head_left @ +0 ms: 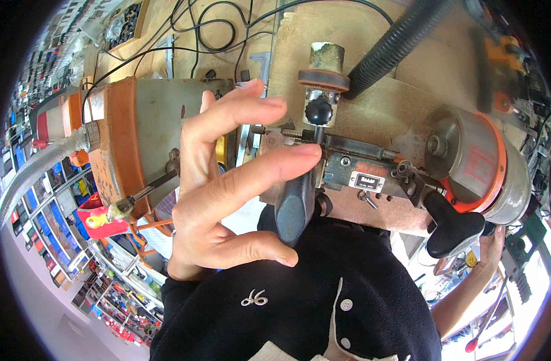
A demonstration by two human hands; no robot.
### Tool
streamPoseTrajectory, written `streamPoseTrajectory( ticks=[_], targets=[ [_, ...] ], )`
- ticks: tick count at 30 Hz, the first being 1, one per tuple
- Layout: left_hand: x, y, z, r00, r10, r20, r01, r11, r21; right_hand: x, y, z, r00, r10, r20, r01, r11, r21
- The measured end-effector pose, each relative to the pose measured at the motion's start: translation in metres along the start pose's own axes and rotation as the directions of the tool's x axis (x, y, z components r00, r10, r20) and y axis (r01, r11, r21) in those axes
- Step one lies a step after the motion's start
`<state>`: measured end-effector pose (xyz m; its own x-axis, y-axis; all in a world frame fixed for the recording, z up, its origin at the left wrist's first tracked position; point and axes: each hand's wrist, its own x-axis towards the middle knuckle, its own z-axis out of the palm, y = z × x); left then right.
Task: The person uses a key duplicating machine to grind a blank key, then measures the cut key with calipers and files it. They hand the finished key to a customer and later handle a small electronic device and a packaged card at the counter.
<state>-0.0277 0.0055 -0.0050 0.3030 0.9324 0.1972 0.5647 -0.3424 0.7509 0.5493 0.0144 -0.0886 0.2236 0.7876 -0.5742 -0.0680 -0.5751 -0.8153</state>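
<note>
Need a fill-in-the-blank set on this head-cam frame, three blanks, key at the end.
1. The left hand is raised with its fingers ____ , clamped on nothing.
2. The ball knob on the key-cutting machine is ____ in colour.
3. The ribbed hose runs toward the picture's upper ____ .
The right hand sits under the black lever handle; whether it is open or closed cannot be told.
Missing words: spread; black; right

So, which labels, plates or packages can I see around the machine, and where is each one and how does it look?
Small rectangular label plate: on the machine's dark metal body, right of the left hand; red strip above, white field with black marks below.
Faded red square label: on the grey round motor housing with orange rim, far right.
Rows of small colourful packages: on wall racks at left, mostly blue and red, too blurred for detail.
</note>
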Motion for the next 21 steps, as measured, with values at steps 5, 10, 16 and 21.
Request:
streamPoseTrajectory(
  ticks=[5,10,16,21],
  targets=[
    [-0.002,0.001,0.001,1.000,0.000,0.009,0.000,1.000,-0.007,-0.006,0.000,0.013,0.996,-0.055,0.075,0.053,0.998,0.023],
    [-0.008,-0.001,0.005,1.000,0.021,0.007,-0.020,0.999,-0.042,-0.008,-0.008,0.037,0.988,-0.108,-0.106,0.122,0.984,0.133],
    [-0.021,0.002,0.012,0.995,0.079,-0.064,-0.077,0.997,0.023,-0.021,0.012,0.057,0.850,-0.525,-0.047,0.163,0.347,-0.924],
    [-0.030,0.007,0.020,0.982,0.064,-0.177,-0.053,0.996,0.071,-0.074,0.020,0.088,0.836,-0.532,-0.137,0.152,0.464,-0.873]
  ],
)
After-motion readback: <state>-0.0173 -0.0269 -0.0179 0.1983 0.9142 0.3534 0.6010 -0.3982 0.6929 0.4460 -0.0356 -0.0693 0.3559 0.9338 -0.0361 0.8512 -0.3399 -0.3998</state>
